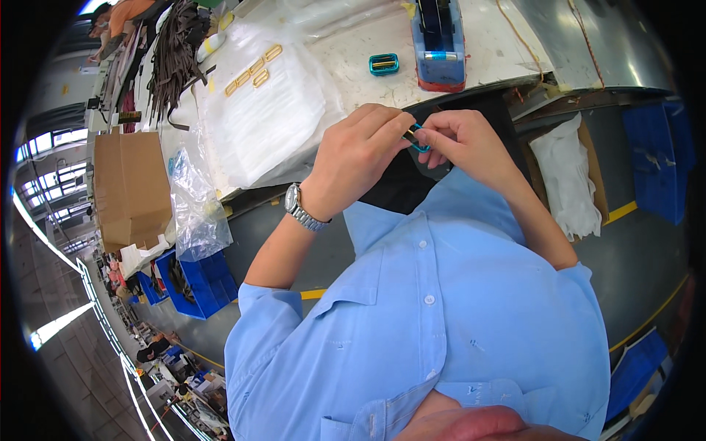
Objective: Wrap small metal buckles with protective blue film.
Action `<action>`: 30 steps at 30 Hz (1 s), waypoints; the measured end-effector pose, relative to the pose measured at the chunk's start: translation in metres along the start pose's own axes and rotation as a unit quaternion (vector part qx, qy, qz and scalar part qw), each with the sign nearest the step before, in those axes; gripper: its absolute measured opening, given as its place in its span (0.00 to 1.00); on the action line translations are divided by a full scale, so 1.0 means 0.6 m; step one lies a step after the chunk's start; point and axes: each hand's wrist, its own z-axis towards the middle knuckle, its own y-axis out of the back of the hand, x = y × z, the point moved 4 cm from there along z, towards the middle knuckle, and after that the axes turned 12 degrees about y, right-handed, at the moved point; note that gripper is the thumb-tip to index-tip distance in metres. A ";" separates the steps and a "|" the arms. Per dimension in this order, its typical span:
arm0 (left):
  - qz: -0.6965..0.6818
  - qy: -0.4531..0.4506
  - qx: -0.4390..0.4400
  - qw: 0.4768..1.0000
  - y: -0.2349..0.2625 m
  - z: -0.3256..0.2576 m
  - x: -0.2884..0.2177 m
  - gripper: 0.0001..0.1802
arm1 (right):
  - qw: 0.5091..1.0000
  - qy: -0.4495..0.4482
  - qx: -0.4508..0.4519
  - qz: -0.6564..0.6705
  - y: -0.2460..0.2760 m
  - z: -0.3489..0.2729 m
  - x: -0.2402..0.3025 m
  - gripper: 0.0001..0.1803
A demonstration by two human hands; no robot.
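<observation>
Overhead, the table (pixel 368 59) fills the upper part of the view, its white top bending with the lens. A cardboard box (pixel 131 187) stands at its left end, with blue bins (pixel 193 281) on the floor just below. Clear plastic bags (pixel 261 110) lie in a stack across the table, and several gold buckles (pixel 254 71) rest on them. A blue tape dispenser (pixel 439 42) sits near the table's front edge, a teal buckle (pixel 384 65) just beside it.

The person, in a light blue shirt, holds both hands together in front of the table edge. The left hand (pixel 357 158), with a watch (pixel 300 208) on its wrist, is curled closed, fingertips pinching a small blue ring (pixel 419 140). The right hand (pixel 463 143) is also closed, fingers gripping the same ring from the other side. The ring sits between the two hands, above the shirt.
</observation>
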 end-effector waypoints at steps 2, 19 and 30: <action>0.005 -0.010 0.010 1.000 0.001 0.005 -0.003 0.23 | 1.000 -0.003 0.023 0.005 -0.005 0.003 0.000 0.13; 0.018 0.156 -0.169 0.973 -0.043 0.024 0.106 0.17 | 0.993 -0.032 -0.023 0.113 0.011 0.003 -0.068 0.14; 0.293 0.221 -0.171 0.915 0.139 -0.014 0.379 0.07 | 0.967 0.141 -0.209 -0.047 0.114 -0.042 0.035 0.12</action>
